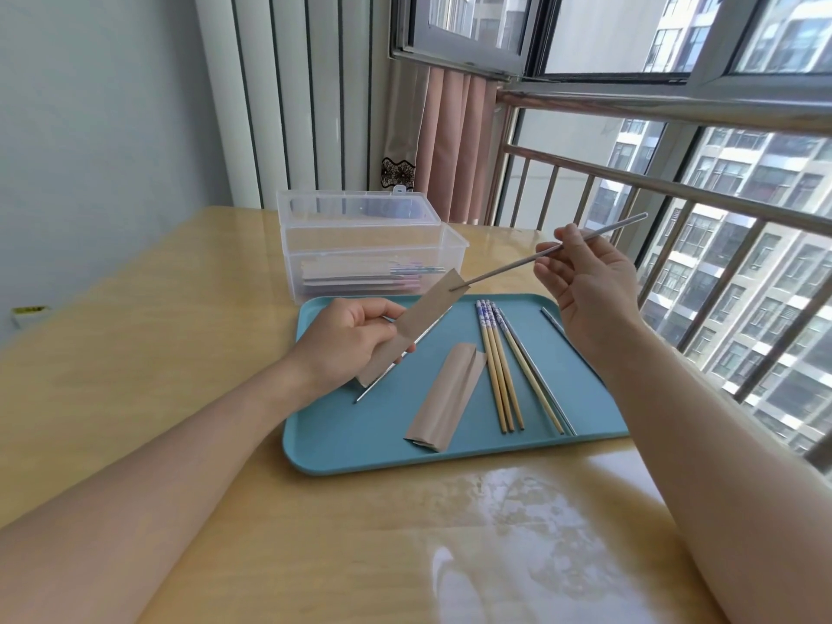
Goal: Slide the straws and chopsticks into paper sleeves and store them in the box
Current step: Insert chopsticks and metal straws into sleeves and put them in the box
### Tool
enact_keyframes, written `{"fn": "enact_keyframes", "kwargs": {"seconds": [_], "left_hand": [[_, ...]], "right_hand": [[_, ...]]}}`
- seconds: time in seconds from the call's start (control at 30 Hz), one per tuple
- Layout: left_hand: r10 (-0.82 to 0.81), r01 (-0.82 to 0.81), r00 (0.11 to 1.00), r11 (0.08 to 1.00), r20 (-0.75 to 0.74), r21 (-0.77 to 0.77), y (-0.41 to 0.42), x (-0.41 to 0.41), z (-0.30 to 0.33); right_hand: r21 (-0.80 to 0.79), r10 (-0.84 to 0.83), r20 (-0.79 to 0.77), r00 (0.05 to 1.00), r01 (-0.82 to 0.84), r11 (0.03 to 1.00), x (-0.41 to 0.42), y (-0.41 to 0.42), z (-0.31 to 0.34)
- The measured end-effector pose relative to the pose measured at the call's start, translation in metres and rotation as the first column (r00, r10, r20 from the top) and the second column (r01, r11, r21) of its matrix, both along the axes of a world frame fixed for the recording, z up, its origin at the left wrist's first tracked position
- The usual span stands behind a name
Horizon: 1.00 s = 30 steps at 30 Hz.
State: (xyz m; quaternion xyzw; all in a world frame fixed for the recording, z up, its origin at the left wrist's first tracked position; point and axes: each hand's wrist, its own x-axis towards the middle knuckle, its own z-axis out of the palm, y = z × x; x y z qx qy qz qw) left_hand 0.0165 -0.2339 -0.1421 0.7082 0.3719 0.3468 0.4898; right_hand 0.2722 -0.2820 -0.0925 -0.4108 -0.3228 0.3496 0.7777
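Brown sleeve (427, 308) gripped in left hand (346, 340), mouth tilted toward right hand (585, 286), which pinches a straw (540, 256), tip at the opening for insertion.

metal straw (535, 258) tilting tip-first at a brown paper sleeve (423, 315) mouth, spare sleeve (445, 398) and chopsticks (499, 367) lying on the tray, clear box (373, 258) sitting open behind

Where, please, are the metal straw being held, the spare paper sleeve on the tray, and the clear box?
metal straw (508, 268), head view, mid-shaft.
spare paper sleeve (445, 396), head view, its middle.
clear box (450, 238), head view, right rim.
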Motion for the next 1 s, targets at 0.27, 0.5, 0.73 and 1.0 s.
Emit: {"fn": "enact_keyframes", "kwargs": {"seconds": [0.27,0.5,0.73,1.0], "left_hand": [[-0.038,0.041,0.997,0.998,0.061,-0.043,0.001,-0.001,0.001],[-0.083,0.094,0.993,0.985,0.080,-0.145,0.001,-0.002,0.002],[-0.034,0.041,0.998,0.992,0.061,-0.120,0.003,-0.001,-0.003],[-0.003,0.016,0.995,0.992,0.102,-0.129,0.004,-0.001,-0.004]], "right_hand": [[-0.072,0.085,0.026,0.996,-0.083,0.994,0.001,0.002,-0.003],[-0.167,0.258,0.097,0.961,-0.239,0.956,-0.012,0.004,-0.011],[-0.231,0.212,0.061,0.975,-0.193,0.954,-0.015,0.006,-0.014],[-0.224,0.013,0.209,0.978,0.034,0.974,-0.005,0.010,-0.018]]}}
